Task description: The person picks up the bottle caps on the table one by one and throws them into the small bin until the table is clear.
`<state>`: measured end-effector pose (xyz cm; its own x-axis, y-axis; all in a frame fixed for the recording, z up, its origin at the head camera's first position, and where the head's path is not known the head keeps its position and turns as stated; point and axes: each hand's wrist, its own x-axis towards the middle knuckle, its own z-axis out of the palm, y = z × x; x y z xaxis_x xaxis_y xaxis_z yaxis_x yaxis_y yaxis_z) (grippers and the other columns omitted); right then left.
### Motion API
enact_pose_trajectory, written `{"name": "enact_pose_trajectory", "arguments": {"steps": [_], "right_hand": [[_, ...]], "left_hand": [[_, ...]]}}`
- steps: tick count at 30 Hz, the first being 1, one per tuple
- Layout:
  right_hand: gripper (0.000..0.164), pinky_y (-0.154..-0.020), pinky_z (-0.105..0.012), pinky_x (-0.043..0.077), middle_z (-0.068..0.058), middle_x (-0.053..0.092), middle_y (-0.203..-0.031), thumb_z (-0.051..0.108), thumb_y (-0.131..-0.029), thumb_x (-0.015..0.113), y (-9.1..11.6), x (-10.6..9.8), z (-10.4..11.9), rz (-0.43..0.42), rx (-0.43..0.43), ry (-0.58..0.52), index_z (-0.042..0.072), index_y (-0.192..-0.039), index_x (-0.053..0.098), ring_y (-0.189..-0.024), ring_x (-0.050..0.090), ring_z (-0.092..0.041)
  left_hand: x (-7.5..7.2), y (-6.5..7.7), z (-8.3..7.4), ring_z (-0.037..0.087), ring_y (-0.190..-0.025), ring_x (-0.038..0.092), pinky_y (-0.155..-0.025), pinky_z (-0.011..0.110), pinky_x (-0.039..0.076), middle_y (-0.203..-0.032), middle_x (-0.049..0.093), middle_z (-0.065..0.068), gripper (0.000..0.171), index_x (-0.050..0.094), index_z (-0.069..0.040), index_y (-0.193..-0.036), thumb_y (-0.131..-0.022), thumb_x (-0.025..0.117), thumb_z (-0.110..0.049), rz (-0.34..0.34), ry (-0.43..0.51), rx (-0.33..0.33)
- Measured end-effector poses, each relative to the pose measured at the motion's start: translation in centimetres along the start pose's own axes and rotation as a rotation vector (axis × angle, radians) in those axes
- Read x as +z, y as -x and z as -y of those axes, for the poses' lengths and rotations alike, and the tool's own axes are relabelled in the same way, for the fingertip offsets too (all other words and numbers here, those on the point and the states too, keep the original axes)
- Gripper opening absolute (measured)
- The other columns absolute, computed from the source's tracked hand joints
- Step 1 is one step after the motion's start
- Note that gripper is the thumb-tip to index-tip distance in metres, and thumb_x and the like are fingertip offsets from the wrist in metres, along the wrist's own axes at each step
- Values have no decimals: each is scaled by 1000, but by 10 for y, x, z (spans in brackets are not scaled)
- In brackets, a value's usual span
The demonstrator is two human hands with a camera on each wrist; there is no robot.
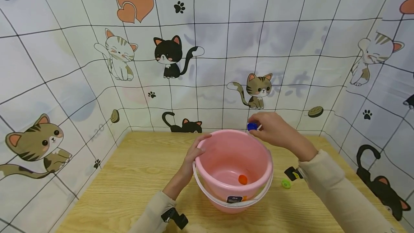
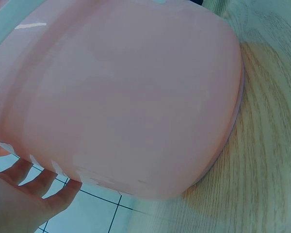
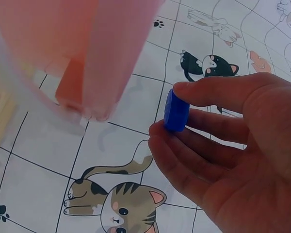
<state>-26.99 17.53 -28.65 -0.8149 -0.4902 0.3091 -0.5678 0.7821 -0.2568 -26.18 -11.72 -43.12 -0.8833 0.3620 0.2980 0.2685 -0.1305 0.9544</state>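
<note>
A pink bucket [image 1: 211,154] stands on the wooden table, its white handle [image 1: 233,204] hanging down at the near side. My left hand [image 1: 189,161] grips the bucket's left rim; in the left wrist view its fingers lie along the bucket's wall [image 2: 136,97]. Just past the far right rim, my right hand [image 1: 275,130] pinches a small blue disc-like piece [image 3: 176,110], thumb on top and fingers below. An orange round piece [image 1: 243,179] lies inside on the bucket's floor. To the right of the bucket, a green round piece [image 1: 286,183] rests on the table.
The wooden table [image 1: 129,175] is bordered at the back and sides by white gridded sheeting [image 1: 210,28] printed with cats. Small black devices sit on the left wrist [image 1: 174,218] and the right wrist [image 1: 292,173].
</note>
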Motion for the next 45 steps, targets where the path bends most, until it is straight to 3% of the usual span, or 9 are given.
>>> {"name": "enact_pose_trajectory", "arguments": {"steps": [17, 25, 39, 45], "right_hand": [[27, -74, -37, 62, -11, 75, -104, 14, -91, 76, -13, 3, 16, 18, -39, -22, 1, -115, 73, -92, 72, -23], [26, -75, -38, 62, -11, 75, -104, 14, -91, 75, -19, 4, 25, 18, -76, -2, 2, -114, 73, -91, 72, -23], [28, -78, -39, 62, -10, 75, -105, 16, -91, 75, -26, 1, 36, 0, -107, 29, 2, -115, 74, -91, 73, -23], [28, -78, -38, 63, -10, 76, -106, 16, -92, 74, -27, 2, 39, 5, -115, 28, 2, -117, 74, -93, 73, -22]], "left_hand": [[-1, 0, 1, 32, -128, 53, -100, 41, 53, -157, 42, 11, 58, 45, -23, -153, -95, 44, -29, 1, 9, 5], [0, -1, 0, 35, -130, 52, -101, 46, 53, -157, 42, 10, 58, 45, -23, -153, -95, 44, -29, 2, 9, 8], [-1, 0, 1, 34, -129, 52, -99, 38, 54, -157, 41, 13, 59, 44, -21, -154, -96, 44, -29, 3, 11, 10], [0, -1, -1, 36, -132, 50, -102, 43, 53, -157, 42, 11, 58, 44, -22, -153, -96, 44, -29, 4, 21, 11]]}}
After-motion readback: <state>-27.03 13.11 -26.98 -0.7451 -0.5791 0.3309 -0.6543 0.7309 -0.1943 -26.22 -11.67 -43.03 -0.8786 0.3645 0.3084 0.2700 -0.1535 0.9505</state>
